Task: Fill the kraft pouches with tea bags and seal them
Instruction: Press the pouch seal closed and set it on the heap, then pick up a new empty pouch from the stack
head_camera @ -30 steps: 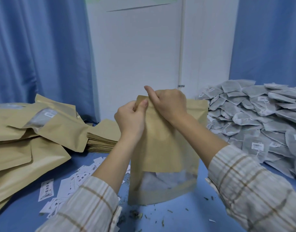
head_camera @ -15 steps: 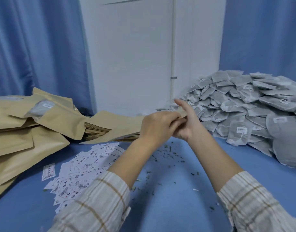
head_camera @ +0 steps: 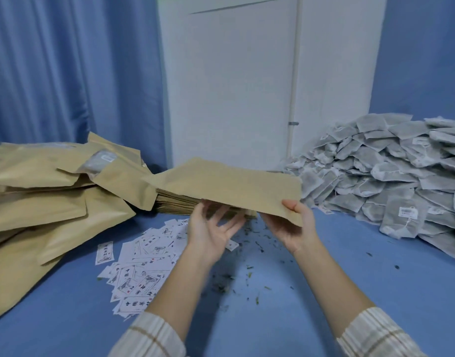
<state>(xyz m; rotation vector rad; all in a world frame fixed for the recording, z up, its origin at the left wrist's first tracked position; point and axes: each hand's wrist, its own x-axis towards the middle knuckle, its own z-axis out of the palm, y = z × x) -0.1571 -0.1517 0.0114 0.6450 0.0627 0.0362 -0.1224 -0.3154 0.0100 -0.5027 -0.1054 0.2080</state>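
Note:
A flat kraft pouch (head_camera: 226, 184) is held almost level above the blue table, over a stack of flat kraft pouches (head_camera: 180, 202). My right hand (head_camera: 290, 225) pinches its near right corner, thumb on top and fingers beneath. My left hand (head_camera: 211, 228) is palm up under the pouch's near edge with fingers spread and blurred; it holds nothing. A big heap of grey tea bags (head_camera: 391, 181) lies at the right. A pile of filled kraft pouches (head_camera: 48, 191) lies at the left.
Small printed paper labels (head_camera: 141, 266) lie scattered on the blue table (head_camera: 324, 274) in front of my left arm. Loose tea crumbs (head_camera: 234, 279) are strewn between my arms. Blue curtains and a white wall panel stand behind.
The filled pouch held upright a second ago is gone from my hands. A flat pouch now hangs over the stack in my right hand, and my left hand has come off and spread.

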